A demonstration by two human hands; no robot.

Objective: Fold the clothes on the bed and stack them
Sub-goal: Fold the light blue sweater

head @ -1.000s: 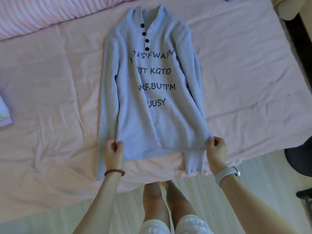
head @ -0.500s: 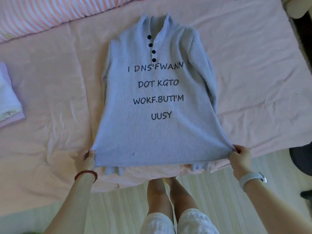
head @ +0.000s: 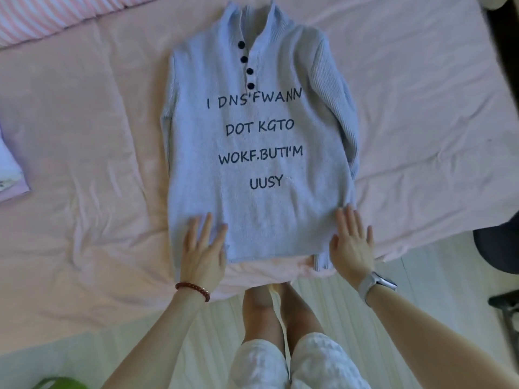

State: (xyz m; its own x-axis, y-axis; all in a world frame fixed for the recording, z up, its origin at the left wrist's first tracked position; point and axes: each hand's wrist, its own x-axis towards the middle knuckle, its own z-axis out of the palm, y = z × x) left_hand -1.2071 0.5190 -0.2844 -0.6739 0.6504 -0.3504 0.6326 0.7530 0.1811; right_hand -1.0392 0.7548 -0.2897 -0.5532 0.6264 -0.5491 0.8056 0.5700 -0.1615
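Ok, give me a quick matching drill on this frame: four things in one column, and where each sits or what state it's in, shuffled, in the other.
Things:
1. left hand
2. right hand
3. folded clothes
4. striped pillow

Places or states:
A. at the picture's left edge, on the bed
B. flat on the sweater's hem, wearing a white watch
C. top left corner
D. flat on the sweater's hem, wearing a red bead bracelet

Pairs: 1-D, 2-B, 3-A, 4-C
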